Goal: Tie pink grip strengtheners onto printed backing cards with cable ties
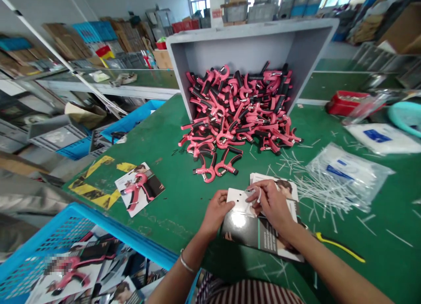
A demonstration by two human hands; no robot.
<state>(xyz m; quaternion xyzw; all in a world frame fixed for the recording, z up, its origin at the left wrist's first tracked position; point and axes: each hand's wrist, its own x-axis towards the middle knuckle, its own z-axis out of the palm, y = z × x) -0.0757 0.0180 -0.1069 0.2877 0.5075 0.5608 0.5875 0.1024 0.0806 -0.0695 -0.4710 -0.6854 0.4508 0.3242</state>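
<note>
A printed backing card (241,223), white at the top with small punched holes, lies over a stack of similar cards (289,191) on the green table. My left hand (217,210) grips its upper left edge, thumb on top. My right hand (271,203) is over the card's upper right, fingers pinched around a thin white cable tie (258,194); part of the tie is hidden by the fingers. Beyond the cards, pink and black hand grips (226,161) spill out of a tipped grey bin (243,50). One card with a hand grip attached (140,188) lies to the left.
Loose white cable ties (315,188) lie scattered beside a plastic bag (348,177) at the right. Yellow-handled pliers (342,247) rest near my right forearm. A blue basket (79,212) with carded hand grips stands at the lower left. A red box (345,101) sits farther back.
</note>
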